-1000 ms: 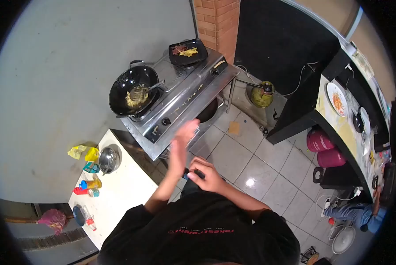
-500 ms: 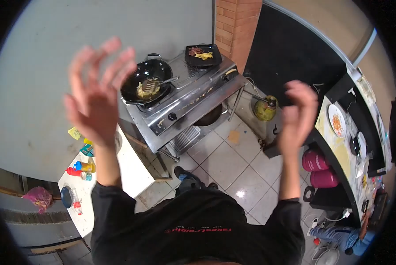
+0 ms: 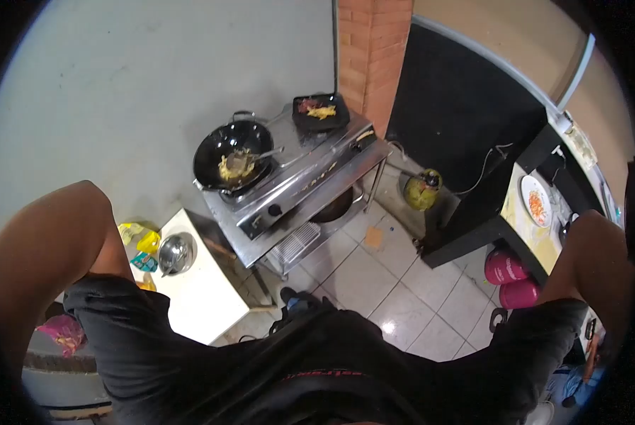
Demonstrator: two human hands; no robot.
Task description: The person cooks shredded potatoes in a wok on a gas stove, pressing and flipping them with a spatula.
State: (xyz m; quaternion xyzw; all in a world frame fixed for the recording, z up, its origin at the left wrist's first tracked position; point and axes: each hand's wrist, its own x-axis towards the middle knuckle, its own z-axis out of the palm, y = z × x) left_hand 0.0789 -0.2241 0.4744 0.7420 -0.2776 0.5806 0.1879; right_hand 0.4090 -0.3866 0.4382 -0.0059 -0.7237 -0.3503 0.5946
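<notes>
Both of my arms are raised and bent at the sides of the view, and neither my left hand nor my right hand shows. On the steel stove (image 3: 299, 184) rests a black wok (image 3: 207, 157) with yellowish food (image 3: 234, 170) and a slotted spatula (image 3: 264, 154) leaning in it. Behind it, a black square plate (image 3: 320, 122) carries reddish and yellow strips of food. A metal bowl (image 3: 176, 253) with a utensil stands on the white table (image 3: 204, 301) at the left, beside yellow and teal packets.
A green gas cylinder (image 3: 421, 191) stands right of the stove. The right-hand counter (image 3: 513, 227) holds a white plate (image 3: 535, 201) of orange food, with pink cylinders (image 3: 505, 268) underneath. Part of another person (image 3: 579, 382) appears at the lower right.
My hands, first close together and then raised apart with fingers spread, have left the view. My elbows are now up at both sides. The wok and plate remain on the stove.
</notes>
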